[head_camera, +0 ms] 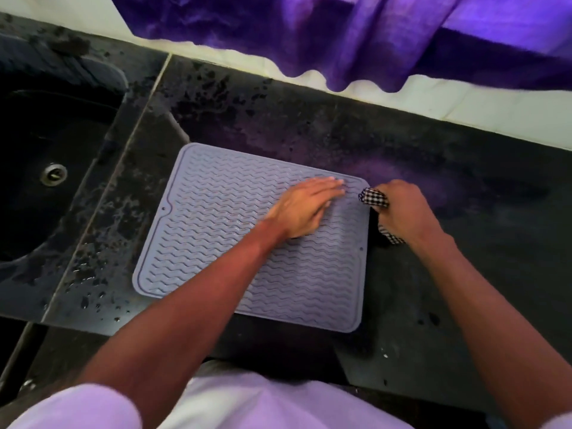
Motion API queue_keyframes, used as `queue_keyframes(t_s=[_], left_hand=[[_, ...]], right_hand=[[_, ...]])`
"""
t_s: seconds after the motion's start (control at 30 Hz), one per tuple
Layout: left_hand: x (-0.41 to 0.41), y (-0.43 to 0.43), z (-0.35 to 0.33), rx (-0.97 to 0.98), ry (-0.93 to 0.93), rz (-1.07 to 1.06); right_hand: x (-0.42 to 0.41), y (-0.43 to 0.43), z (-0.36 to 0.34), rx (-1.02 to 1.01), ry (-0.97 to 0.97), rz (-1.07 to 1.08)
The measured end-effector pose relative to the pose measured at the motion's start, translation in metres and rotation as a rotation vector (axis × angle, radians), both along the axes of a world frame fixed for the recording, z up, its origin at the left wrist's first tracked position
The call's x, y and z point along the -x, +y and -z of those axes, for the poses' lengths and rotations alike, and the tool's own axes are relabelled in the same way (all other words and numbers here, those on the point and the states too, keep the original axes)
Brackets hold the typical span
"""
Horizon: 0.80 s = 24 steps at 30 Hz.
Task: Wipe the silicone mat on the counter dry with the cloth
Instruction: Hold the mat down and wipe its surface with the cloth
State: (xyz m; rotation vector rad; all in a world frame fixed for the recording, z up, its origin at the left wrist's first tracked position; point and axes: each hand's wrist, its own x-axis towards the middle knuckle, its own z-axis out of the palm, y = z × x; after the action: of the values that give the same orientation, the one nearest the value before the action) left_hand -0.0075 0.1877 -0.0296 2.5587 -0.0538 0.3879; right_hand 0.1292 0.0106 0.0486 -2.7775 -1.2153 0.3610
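A grey silicone mat [216, 230] with wavy ridges lies flat on the dark counter [464, 243]. My left hand [305, 207] rests palm down on the mat's far right part, fingers stretched toward the corner. My right hand [402, 209] sits just off the mat's right edge, near the far right corner, closed around a bunched black-and-white checked cloth [373, 196]. One end of the cloth pokes out by the mat's edge and another end trails below the wrist.
A dark sink [46, 144] with a metal drain [54, 174] lies to the left. Water drops speckle the counter strip [102, 243] between sink and mat. A purple curtain [356, 35] hangs over the back wall ledge. The counter's front edge runs near my body.
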Motion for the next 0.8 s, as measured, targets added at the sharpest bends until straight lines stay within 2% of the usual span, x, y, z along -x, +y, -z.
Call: queue_keyframes(t_s=[0.17, 0.43, 0.6, 0.8], left_hand=[[-0.015, -0.015, 0.014, -0.058, 0.139, 0.013], [-0.02, -0.013, 0.02, -0.047, 0.143, 0.003], [-0.02, -0.013, 0.02, -0.048, 0.126, -0.003], [-0.02, -0.013, 0.02, -0.059, 0.115, -0.012]], right_hand=[[0.025, 0.004, 0.01, 0.012, -0.068, 0.042], [0.053, -0.005, 0.001, 0.139, -0.023, 0.006], [0.082, -0.037, 0.003, 0.06, 0.035, -0.029], [0.115, -0.058, 0.003, 0.092, -0.033, -0.096]])
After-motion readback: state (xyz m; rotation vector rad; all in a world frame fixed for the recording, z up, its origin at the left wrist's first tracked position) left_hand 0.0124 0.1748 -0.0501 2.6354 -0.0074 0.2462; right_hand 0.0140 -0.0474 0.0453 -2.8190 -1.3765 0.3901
